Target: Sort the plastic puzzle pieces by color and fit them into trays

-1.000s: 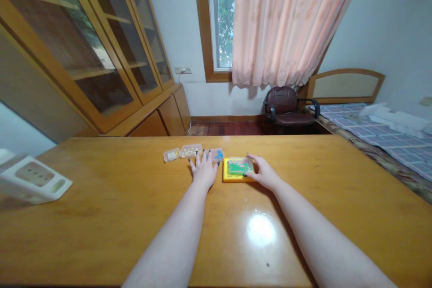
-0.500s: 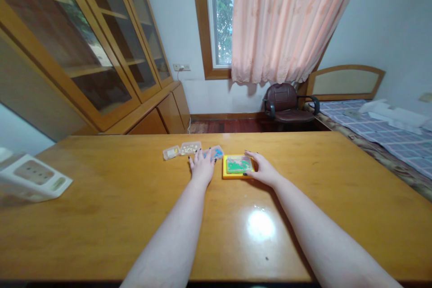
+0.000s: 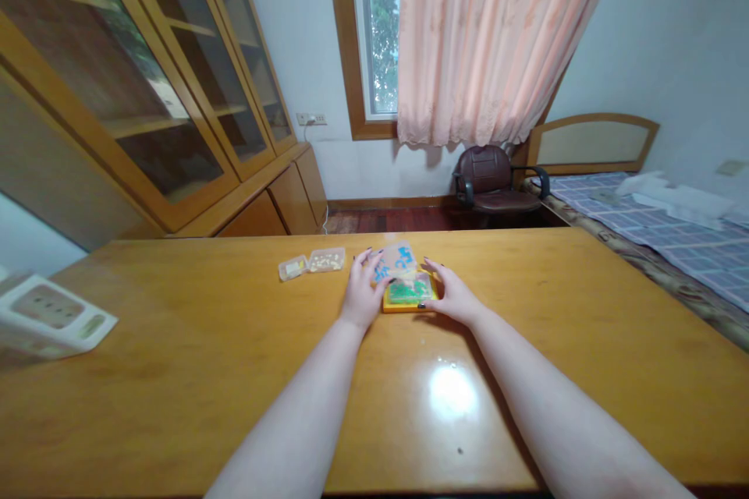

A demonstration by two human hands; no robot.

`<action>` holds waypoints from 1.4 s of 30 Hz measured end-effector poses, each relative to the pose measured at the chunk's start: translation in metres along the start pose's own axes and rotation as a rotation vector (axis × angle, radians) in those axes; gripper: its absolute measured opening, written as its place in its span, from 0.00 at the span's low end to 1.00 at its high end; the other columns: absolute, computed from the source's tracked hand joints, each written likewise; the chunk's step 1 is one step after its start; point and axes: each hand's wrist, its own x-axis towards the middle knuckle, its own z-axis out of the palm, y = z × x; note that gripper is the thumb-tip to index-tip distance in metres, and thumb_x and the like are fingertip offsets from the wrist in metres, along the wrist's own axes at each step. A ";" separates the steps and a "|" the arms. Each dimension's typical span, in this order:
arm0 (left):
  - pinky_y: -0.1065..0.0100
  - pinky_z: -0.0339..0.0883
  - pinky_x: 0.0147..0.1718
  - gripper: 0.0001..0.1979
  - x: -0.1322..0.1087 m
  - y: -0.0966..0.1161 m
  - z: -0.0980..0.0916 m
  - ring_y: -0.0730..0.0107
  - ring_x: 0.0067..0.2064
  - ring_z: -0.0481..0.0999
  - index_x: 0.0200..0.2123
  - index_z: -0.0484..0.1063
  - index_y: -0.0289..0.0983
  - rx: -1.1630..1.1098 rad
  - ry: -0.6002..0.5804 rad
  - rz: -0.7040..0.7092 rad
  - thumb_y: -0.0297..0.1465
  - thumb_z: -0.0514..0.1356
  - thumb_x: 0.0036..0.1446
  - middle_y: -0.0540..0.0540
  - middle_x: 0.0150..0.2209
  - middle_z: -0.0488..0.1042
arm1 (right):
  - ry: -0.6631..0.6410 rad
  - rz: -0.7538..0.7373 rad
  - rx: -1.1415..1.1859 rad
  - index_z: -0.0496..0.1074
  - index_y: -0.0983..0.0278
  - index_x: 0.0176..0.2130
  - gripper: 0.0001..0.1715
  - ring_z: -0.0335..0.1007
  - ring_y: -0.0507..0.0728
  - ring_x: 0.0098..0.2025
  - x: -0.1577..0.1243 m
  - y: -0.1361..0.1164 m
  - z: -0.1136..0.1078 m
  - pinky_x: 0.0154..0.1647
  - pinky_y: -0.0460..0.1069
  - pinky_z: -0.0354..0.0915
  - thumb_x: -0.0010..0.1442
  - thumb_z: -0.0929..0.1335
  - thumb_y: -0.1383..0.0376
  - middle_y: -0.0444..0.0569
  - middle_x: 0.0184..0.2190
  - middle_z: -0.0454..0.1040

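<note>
My left hand (image 3: 363,292) is closed on the left side of a clear plastic box (image 3: 395,259) with blue pieces inside. It holds this box tilted, just above and behind a second clear box (image 3: 409,290) with green pieces. The green-piece box lies on a yellow tray (image 3: 403,309). Around the tray's right side curls my right hand (image 3: 455,295), thumb at the front and fingers at the back. The fingertips also come close to the green-piece box; whether they touch it I cannot tell.
Two small clear boxes, one with a pale and yellow item (image 3: 292,268) and one with cream pieces (image 3: 328,260), lie left of my hands on the wooden table (image 3: 234,374). A white holder (image 3: 52,316) stands at the left edge. A chair (image 3: 491,179) is beyond the table.
My left hand has picked up the blue-piece box from the table and carried it right, over the back of the yellow tray. My right hand stays at the tray's right side.
</note>
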 end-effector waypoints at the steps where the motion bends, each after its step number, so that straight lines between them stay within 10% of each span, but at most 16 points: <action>1: 0.54 0.54 0.59 0.22 -0.002 0.004 0.002 0.59 0.60 0.59 0.56 0.61 0.40 -0.034 -0.045 0.037 0.37 0.55 0.59 0.39 0.57 0.57 | 0.011 -0.014 0.023 0.54 0.64 0.61 0.52 0.59 0.66 0.58 0.000 0.000 0.000 0.59 0.62 0.54 0.42 0.75 0.60 0.59 0.57 0.62; 19: 0.57 0.51 0.61 0.23 -0.002 0.012 0.005 0.61 0.61 0.57 0.57 0.62 0.39 -0.064 -0.365 -0.042 0.33 0.56 0.57 0.40 0.59 0.58 | 0.033 -0.038 0.046 0.63 0.62 0.53 0.32 0.64 0.63 0.53 0.000 0.002 0.000 0.55 0.59 0.58 0.49 0.71 0.63 0.55 0.50 0.68; 31: 0.59 0.51 0.61 0.26 -0.001 0.004 -0.003 0.62 0.62 0.56 0.59 0.58 0.37 0.004 -0.320 0.029 0.39 0.53 0.59 0.39 0.60 0.57 | 0.008 -0.044 0.085 0.63 0.64 0.52 0.31 0.63 0.63 0.53 -0.001 0.003 -0.002 0.56 0.60 0.57 0.50 0.71 0.60 0.56 0.51 0.68; 36: 0.47 0.40 0.62 0.28 0.005 -0.022 -0.021 0.51 0.65 0.48 0.60 0.56 0.35 0.501 -0.052 -0.479 0.39 0.51 0.59 0.36 0.64 0.50 | 0.003 -0.029 0.103 0.62 0.63 0.52 0.32 0.63 0.63 0.54 -0.001 0.002 -0.003 0.57 0.59 0.57 0.50 0.71 0.60 0.55 0.51 0.68; 42: 0.38 0.35 0.60 0.32 0.004 -0.054 -0.022 0.51 0.67 0.40 0.64 0.47 0.40 0.616 -0.253 -0.729 0.43 0.46 0.59 0.43 0.67 0.42 | 0.004 -0.007 0.111 0.61 0.63 0.54 0.34 0.61 0.64 0.57 -0.003 0.003 -0.004 0.59 0.61 0.55 0.50 0.71 0.59 0.58 0.54 0.65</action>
